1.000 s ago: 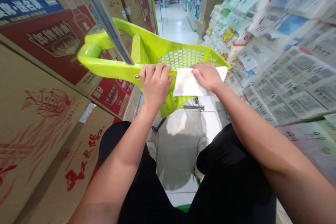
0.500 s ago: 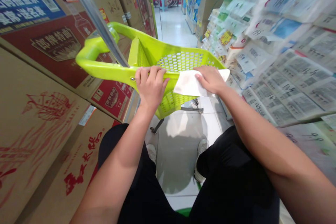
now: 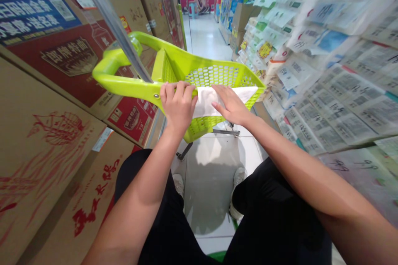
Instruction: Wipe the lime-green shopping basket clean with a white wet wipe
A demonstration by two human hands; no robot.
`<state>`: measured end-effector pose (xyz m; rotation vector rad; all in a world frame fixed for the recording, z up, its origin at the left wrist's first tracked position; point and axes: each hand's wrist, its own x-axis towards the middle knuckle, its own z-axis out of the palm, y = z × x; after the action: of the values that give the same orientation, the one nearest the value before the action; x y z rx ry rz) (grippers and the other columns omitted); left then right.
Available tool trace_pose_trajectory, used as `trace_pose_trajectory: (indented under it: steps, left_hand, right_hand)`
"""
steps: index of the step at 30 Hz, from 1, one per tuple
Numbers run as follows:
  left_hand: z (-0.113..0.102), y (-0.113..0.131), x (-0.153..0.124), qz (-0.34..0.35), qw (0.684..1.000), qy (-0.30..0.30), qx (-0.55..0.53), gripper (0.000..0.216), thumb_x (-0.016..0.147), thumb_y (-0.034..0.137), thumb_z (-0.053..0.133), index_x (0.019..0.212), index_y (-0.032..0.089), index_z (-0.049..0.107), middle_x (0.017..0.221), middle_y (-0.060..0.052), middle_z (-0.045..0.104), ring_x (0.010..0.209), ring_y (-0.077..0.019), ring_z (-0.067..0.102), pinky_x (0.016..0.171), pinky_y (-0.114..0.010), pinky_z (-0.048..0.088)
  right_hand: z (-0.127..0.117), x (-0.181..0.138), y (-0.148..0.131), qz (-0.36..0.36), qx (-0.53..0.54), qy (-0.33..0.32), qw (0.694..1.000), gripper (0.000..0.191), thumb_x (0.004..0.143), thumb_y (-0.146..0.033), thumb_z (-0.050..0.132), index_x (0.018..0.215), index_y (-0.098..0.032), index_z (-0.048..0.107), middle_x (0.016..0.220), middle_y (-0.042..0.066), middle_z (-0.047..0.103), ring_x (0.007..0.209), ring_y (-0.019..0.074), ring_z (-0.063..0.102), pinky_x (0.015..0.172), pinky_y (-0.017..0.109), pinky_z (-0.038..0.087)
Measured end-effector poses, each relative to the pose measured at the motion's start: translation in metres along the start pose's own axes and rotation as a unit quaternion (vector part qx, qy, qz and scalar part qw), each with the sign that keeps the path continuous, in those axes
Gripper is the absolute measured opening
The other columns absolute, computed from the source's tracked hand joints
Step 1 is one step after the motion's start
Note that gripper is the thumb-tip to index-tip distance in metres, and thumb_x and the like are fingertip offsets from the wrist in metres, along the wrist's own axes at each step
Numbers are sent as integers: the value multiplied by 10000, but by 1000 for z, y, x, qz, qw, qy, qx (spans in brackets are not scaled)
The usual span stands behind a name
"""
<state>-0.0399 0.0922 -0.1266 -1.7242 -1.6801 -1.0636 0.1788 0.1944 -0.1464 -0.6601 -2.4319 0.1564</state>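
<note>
A lime-green plastic shopping cart basket [image 3: 214, 70] with a honeycomb mesh stands tilted in front of my knees. My left hand [image 3: 178, 103] is closed over its near rim, fingers on top and thumb to the right. A white cloth [image 3: 203, 103] drapes over the same rim, just right of that hand. My right hand [image 3: 230, 105] grips the cloth against the rim, its fingers reaching over the top and its thumb on the near side. A metal pole [image 3: 115, 25] slants up from the handle end of the basket.
Stacked cardboard cartons [image 3: 46, 132] rise close on the left. Packs of paper goods with price labels [image 3: 338, 99] line the right. Below the basket show the cart's wheeled legs [image 3: 225, 132] and the tiled floor [image 3: 211, 182]. A blue stool [image 3: 192, 8] stands at the aisle's far end.
My right hand and the white cloth have slid left along the rim toward my left hand. The left hand keeps its place on the rim.
</note>
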Motion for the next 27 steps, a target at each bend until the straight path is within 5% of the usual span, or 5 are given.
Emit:
trace_pose_trajectory:
  steps: [5,9,21,24,27]
  left_hand:
    - [-3,-4,0,10,1000,-11,10,230,1003,304,723,1228,329,766,1293,-97,799,1300,-401,669,1267,-661,359]
    - [-5,-7,-1,45,998,-32,25,324,978,316,746,1301,314,740,1352,-112,776,1322,-415,648,1261,-663,353]
    - [-2,-63,6,-8,995,-93,-20,503,917,205,779,1400,325,704,1715,-59,518,1683,-421,275,1397,-706,15]
    - [5,-74,3,-56,994,-64,-63,658,938,209,773,1573,283,618,1860,-30,241,1736,-456,49,1392,-702,47]
    - [22,-78,-1,-182,978,14,-99,724,954,271,773,1647,264,563,1820,-96,280,1702,-496,128,1368,-728,139]
  right_hand:
    - [-36,-19,76,148,-118,-11,982,982,1070,-775,38,1203,-147,781,1193,236,799,1138,412,714,1038,577,519]
    - [-50,-28,113,236,-189,-14,953,973,1072,-708,-37,990,-171,770,1045,258,802,991,407,725,905,537,512]
    - [-68,-26,40,202,-193,-136,950,609,1045,-631,434,1252,-194,804,1115,165,844,962,335,752,714,367,373]
    - [-74,-21,25,176,-160,-154,959,535,1012,-604,503,1133,-196,826,970,128,830,860,289,724,691,339,353]
    - [-74,-15,11,136,-117,-177,968,470,1002,-573,527,964,-188,795,808,86,768,714,223,642,659,321,327]
